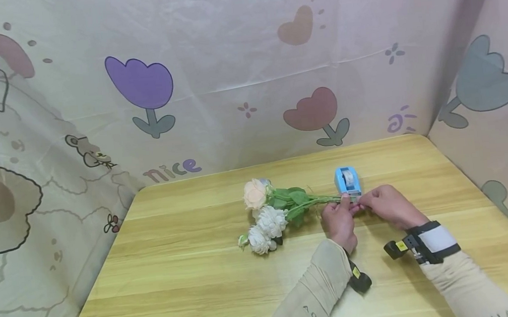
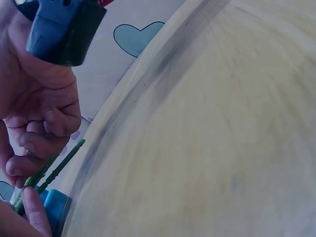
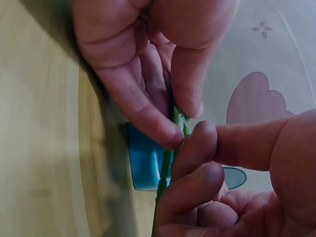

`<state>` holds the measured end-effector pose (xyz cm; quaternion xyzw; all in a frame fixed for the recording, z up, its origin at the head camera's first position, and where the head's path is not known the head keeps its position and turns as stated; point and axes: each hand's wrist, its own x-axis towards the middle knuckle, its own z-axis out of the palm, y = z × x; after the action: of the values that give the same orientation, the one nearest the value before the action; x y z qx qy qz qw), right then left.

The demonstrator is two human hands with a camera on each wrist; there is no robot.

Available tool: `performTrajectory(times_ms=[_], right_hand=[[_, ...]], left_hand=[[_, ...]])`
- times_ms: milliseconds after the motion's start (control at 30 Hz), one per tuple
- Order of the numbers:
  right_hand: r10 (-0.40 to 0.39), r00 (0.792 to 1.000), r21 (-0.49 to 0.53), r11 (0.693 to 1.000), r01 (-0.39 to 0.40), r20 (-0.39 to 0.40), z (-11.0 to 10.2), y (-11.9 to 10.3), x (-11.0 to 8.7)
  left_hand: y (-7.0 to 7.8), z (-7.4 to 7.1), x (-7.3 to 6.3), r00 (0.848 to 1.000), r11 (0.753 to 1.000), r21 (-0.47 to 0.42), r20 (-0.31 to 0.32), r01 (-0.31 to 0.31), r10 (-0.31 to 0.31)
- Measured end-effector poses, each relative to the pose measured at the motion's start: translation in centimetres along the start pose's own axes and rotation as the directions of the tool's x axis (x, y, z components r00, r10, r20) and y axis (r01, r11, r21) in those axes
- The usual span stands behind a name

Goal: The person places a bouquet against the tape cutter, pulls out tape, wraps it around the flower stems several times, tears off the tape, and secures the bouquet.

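Note:
A bunch of artificial flowers lies on the table, with a peach rose [image 1: 255,194] and white blooms [image 1: 271,221] at its left end. Its green stems [image 1: 324,198] run right to both hands. My left hand [image 1: 340,224] grips the stems between thumb and curled fingers. Just beyond it, my right hand [image 1: 389,205] pinches the stems near their ends with thumb and forefinger. In the right wrist view, a shiny clear strip [image 3: 178,117] lies against the stems at those right fingertips. A blue tape dispenser [image 1: 347,178] with a roll stands right behind the hands.
The wood-grain table [image 1: 179,284] extends left and in front of the flowers. A printed cloth [image 1: 212,82] hangs along its back and sides. Each wrist carries a small black camera [image 1: 359,279] close above the tabletop.

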<state>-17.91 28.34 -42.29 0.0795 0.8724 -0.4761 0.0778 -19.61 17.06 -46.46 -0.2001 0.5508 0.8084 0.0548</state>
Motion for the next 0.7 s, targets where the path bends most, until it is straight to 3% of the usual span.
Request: performTrajectory(times_ms=[467, 700], right_hand=[[-0.008, 1.000, 0.026, 1.000, 0.008, -0.015, 0.48, 0.60, -0.47], [-0.038, 0.998, -0.026, 0.999, 0.037, -0.046, 0.82, 0.67, -0.67]], left_hand=[[0.19, 0.07, -0.14, 1.000, 0.999, 0.049, -0.029, 0.000, 0.002], [0.37, 0.06, -0.23, 1.000, 0.997, 0.080, -0.028, 0.002, 0.000]])
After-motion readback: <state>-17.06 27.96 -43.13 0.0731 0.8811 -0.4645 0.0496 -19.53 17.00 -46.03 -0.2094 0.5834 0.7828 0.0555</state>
